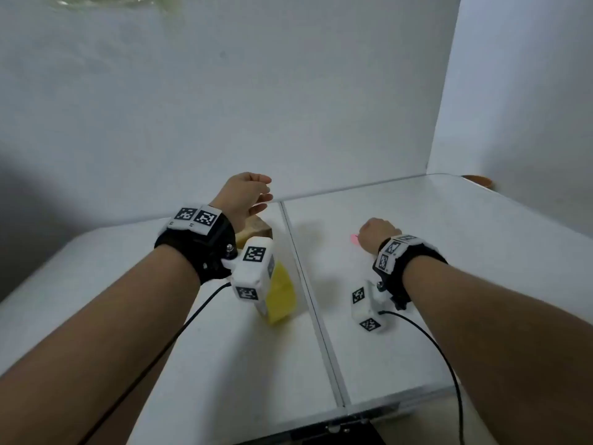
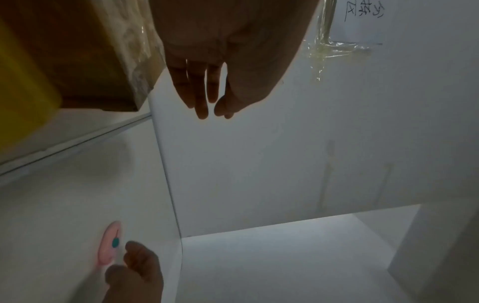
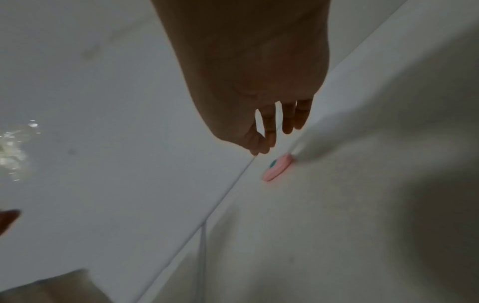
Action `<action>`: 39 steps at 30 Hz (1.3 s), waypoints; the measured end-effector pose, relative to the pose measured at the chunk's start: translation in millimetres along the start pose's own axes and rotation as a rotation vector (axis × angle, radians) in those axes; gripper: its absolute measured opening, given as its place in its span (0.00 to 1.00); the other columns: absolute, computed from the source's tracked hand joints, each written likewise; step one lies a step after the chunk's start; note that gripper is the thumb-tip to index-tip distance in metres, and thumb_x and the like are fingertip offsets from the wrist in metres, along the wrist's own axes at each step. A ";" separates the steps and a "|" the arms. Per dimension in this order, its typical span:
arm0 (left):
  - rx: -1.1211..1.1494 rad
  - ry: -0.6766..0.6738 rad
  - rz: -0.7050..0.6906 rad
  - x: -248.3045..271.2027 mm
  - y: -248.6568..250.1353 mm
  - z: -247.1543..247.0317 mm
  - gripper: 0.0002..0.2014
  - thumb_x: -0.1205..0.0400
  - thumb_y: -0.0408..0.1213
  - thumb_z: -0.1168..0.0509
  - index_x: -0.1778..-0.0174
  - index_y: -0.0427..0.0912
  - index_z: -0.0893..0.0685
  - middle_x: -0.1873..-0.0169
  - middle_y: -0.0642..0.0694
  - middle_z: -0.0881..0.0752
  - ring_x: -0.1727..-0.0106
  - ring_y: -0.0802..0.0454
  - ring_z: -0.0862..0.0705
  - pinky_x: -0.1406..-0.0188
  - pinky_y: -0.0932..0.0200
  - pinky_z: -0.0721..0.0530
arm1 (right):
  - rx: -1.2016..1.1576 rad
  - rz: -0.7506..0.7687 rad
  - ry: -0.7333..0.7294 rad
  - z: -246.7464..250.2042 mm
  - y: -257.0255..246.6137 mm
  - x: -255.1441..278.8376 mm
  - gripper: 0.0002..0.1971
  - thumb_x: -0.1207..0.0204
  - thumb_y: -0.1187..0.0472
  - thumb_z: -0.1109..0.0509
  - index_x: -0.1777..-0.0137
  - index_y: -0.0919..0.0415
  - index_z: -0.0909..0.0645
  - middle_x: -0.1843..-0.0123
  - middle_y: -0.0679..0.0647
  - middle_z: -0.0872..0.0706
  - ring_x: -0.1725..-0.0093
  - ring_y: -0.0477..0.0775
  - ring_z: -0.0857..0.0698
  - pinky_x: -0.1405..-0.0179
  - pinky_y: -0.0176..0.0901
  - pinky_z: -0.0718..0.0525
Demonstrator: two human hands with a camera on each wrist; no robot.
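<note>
The small pink oval plastic object with a teal spot is seen lying flat on the white tabletop, on the half to the right of the metal seam and towards the back wall. In the left wrist view the pink object is shown lengthwise, with the teal spot near its middle. In the right wrist view it is found just beyond and below the fingertips.

The right hand is held low over the tabletop, just beside the pink object. Its grip is loose: the fingers hang down, the thumb and forefinger tips are brought close together, and nothing is held between them. Whether the object is touched cannot be told; a narrow gap is suggested in the right wrist view, while from the left wrist the curled fingers of that hand appear right against it.

The left hand is raised above the left half of the tabletop. Its grip is slack, with the fingers nearly straight and nothing held. Below it a brown cardboard box wrapped in clear tape is seen, and a yellow block stands nearer the person, close to the seam.
</note>
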State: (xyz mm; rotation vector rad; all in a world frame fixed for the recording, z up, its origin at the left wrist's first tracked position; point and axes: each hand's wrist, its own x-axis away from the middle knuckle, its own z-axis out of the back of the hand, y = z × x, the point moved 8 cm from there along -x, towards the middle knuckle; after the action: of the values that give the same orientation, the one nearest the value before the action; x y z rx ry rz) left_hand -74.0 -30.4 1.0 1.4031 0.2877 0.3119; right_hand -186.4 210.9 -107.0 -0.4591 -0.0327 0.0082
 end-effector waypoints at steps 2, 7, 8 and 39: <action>0.004 0.036 -0.005 -4.3 0.2 4.2 0.10 0.18 0.25 0.41 0.56 0.44 0.19 0.58 0.47 0.17 0.55 0.52 0.15 0.56 0.61 0.17 | -0.031 -0.036 -0.057 -6.2 9.8 -3.5 0.22 0.19 0.49 0.38 0.40 0.67 0.16 0.36 0.64 0.14 0.35 0.64 0.16 0.36 0.49 0.22; 0.038 0.049 0.004 -11.7 -4.1 10.6 0.11 0.18 0.24 0.41 0.56 0.44 0.18 0.58 0.47 0.17 0.55 0.52 0.15 0.57 0.61 0.18 | -0.036 -0.031 -0.120 -24.6 9.7 -13.9 0.20 0.22 0.45 0.40 0.47 0.60 0.16 0.40 0.60 0.13 0.34 0.64 0.19 0.30 0.52 0.22; 0.039 0.053 -0.003 -12.8 -3.6 11.9 0.11 0.18 0.24 0.41 0.56 0.44 0.18 0.58 0.47 0.17 0.54 0.52 0.15 0.57 0.61 0.18 | -0.043 -0.045 -0.116 -24.5 9.9 -15.3 0.19 0.23 0.44 0.39 0.52 0.60 0.16 0.46 0.59 0.14 0.37 0.63 0.18 0.32 0.50 0.22; -0.179 0.028 -0.051 47.1 -19.8 53.9 0.06 0.17 0.29 0.40 0.51 0.44 0.20 0.58 0.47 0.18 0.67 0.55 0.17 0.70 0.65 0.24 | -0.923 0.208 -0.465 -3.6 -135.6 67.4 0.20 0.17 0.78 0.46 0.26 0.85 0.33 0.48 0.70 0.16 0.67 0.57 0.20 0.75 0.34 0.12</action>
State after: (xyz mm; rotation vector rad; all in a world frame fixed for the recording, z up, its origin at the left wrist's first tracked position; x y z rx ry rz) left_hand -9.2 -64.5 -11.3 1.2139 0.3103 0.3077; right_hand -118.8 88.8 -48.1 -1.3748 -0.4596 0.3146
